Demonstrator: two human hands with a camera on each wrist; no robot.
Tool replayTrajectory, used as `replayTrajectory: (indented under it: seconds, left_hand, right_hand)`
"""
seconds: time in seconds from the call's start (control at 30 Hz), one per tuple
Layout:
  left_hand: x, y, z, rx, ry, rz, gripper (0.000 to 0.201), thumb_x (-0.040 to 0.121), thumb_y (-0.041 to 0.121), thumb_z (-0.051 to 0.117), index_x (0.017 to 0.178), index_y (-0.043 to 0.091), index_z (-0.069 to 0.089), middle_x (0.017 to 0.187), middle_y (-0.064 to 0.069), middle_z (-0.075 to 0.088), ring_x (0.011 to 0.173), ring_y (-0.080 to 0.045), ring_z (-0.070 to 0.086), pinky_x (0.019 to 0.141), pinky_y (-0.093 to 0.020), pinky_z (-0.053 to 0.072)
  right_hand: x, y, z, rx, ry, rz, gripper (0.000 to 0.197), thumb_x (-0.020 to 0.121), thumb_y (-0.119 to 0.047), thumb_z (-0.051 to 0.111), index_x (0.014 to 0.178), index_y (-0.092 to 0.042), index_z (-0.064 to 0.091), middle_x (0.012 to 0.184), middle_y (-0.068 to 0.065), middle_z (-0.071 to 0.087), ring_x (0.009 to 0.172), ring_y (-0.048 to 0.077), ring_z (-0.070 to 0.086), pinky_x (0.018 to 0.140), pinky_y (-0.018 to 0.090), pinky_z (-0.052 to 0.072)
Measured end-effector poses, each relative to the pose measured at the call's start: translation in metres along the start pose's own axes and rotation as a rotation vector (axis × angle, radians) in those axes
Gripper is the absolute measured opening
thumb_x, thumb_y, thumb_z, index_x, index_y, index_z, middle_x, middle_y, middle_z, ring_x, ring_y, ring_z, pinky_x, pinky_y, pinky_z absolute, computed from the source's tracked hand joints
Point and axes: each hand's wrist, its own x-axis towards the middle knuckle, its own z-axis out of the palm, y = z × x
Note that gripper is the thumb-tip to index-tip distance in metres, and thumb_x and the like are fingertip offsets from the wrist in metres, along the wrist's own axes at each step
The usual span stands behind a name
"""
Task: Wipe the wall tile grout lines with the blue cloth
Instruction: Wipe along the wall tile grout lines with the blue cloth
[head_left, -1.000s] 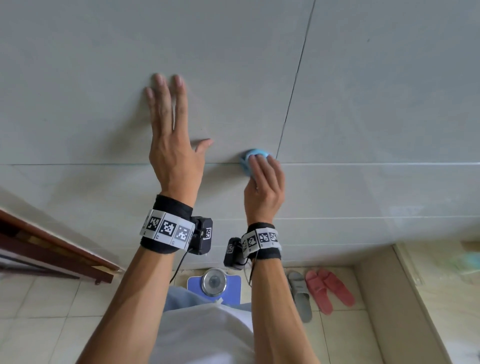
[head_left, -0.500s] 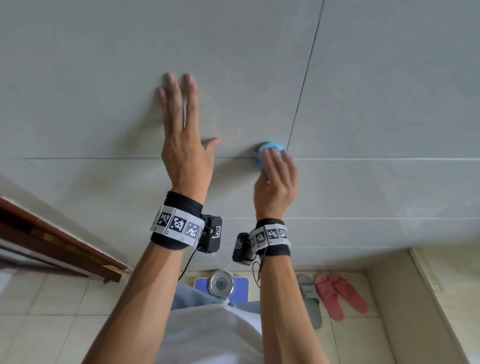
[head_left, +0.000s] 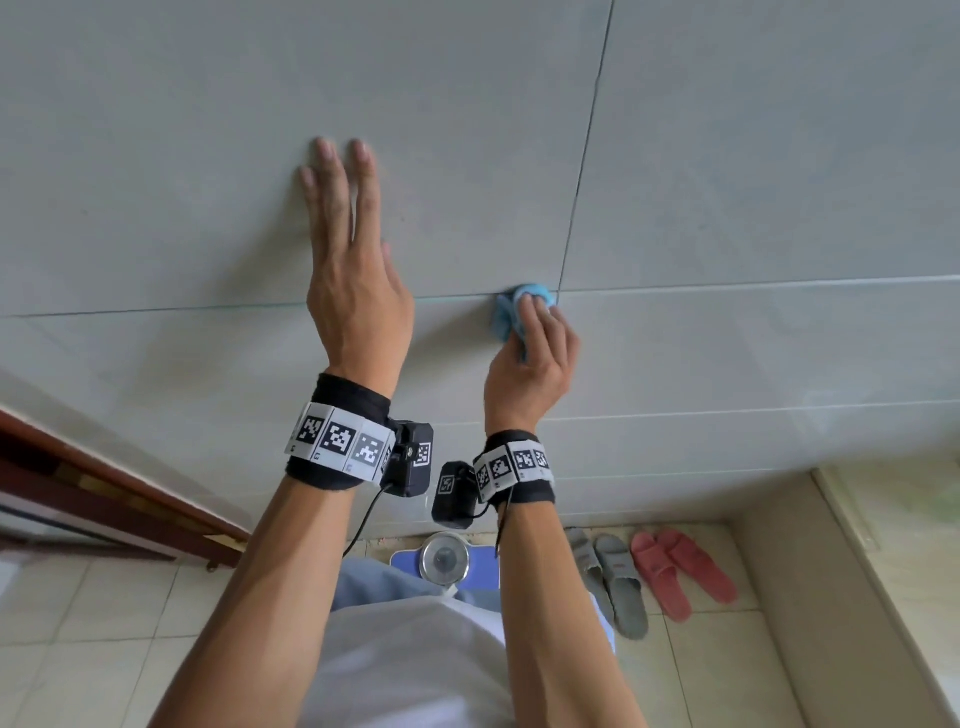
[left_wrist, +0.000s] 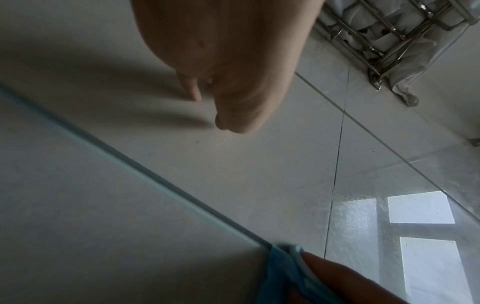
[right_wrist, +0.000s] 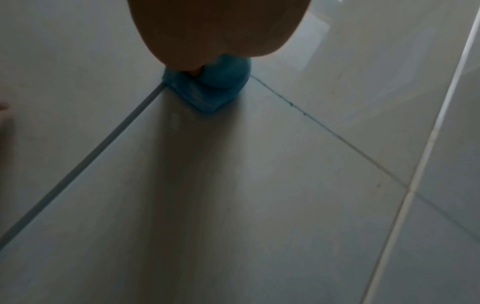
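The blue cloth (head_left: 511, 314), bunched in the right hand (head_left: 530, 364), is pressed where the horizontal grout line (head_left: 727, 285) meets the vertical one, while the left hand (head_left: 353, 291) is laid flat alongside.

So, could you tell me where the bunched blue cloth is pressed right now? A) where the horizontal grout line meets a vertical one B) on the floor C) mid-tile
A: the right hand holds the bunched blue cloth against the junction of the horizontal grout line and the vertical grout line.
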Motion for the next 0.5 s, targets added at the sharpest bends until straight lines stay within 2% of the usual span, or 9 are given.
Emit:
replayTrajectory:
  seconds: [0.07,0.1,0.17,0.23,0.3,0.4,0.5]
  left_hand:
    - [0.001,0.000,-0.003,-0.012,-0.012,-0.007,0.092,0.085,-0.021,0.043,0.167,0.017,0.021,0.174,-0.010,0.014,0.161,-0.030,0.013,0.112,0.003,0.001]
    - [0.001,-0.001,-0.006,-0.018,-0.026,-0.009,0.097,0.082,-0.024,0.039,0.167,0.019,0.021,0.175,-0.008,0.014,0.161,-0.027,0.013,0.110,0.005,0.003]
    - [0.001,-0.007,-0.012,-0.021,-0.052,0.007,0.101,0.080,-0.025,0.035,0.167,0.023,0.021,0.175,-0.004,0.013,0.162,-0.022,0.012,0.110,0.004,0.009]
    - [0.000,-0.015,-0.016,-0.022,-0.075,0.028,0.101,0.079,-0.024,0.035,0.167,0.025,0.021,0.175,-0.002,0.012,0.162,-0.019,0.010,0.116,-0.005,0.020]
    - [-0.004,-0.022,-0.017,-0.027,-0.110,0.040,0.103,0.079,-0.025,0.037,0.167,0.024,0.020,0.176,-0.001,0.010,0.162,-0.019,0.009,0.121,-0.020,0.032]
    - [-0.015,-0.033,-0.015,-0.028,-0.176,0.052,0.101,0.079,-0.023,0.040,0.167,0.022,0.019,0.176,-0.003,0.010,0.162,-0.022,0.010,0.124,-0.034,0.035]
    - [-0.028,-0.041,-0.010,-0.027,-0.205,0.068,0.094,0.083,-0.019,0.041,0.167,0.018,0.021,0.175,-0.006,0.012,0.162,-0.024,0.012,0.126,-0.040,0.031]
  right_hand:
    - [0.004,0.010,-0.011,-0.059,-0.071,-0.100,0.026,0.091,0.005,0.072,0.112,-0.009,0.080,0.113,0.003,0.077,0.113,0.029,0.066,0.099,0.034,0.055]
    - [0.009,0.019,-0.018,-0.097,-0.068,-0.102,0.028,0.090,0.005,0.072,0.112,-0.010,0.080,0.115,0.003,0.077,0.114,0.029,0.066,0.098,0.037,0.056]
    - [0.024,0.033,-0.031,-0.132,0.031,0.034,0.029,0.089,0.003,0.074,0.114,-0.012,0.080,0.119,0.004,0.075,0.116,0.026,0.065,0.095,0.041,0.057]
    - [0.036,0.036,-0.033,-0.102,0.162,0.195,0.028,0.088,-0.001,0.075,0.114,-0.012,0.080,0.118,0.005,0.075,0.112,0.026,0.066,0.092,0.040,0.058]
    - [0.032,0.022,-0.023,-0.067,0.201,0.258,0.030,0.086,-0.003,0.076,0.114,-0.012,0.080,0.116,0.006,0.075,0.108,0.026,0.067,0.090,0.038,0.058]
    - [-0.002,-0.002,-0.004,0.015,0.021,0.196,0.032,0.082,-0.001,0.081,0.113,-0.011,0.079,0.116,0.009,0.075,0.109,0.028,0.068,0.093,0.031,0.058]
    - [-0.036,0.009,-0.005,0.014,-0.221,0.094,0.034,0.082,0.005,0.081,0.110,-0.013,0.081,0.113,0.003,0.077,0.112,0.027,0.068,0.094,0.038,0.059]
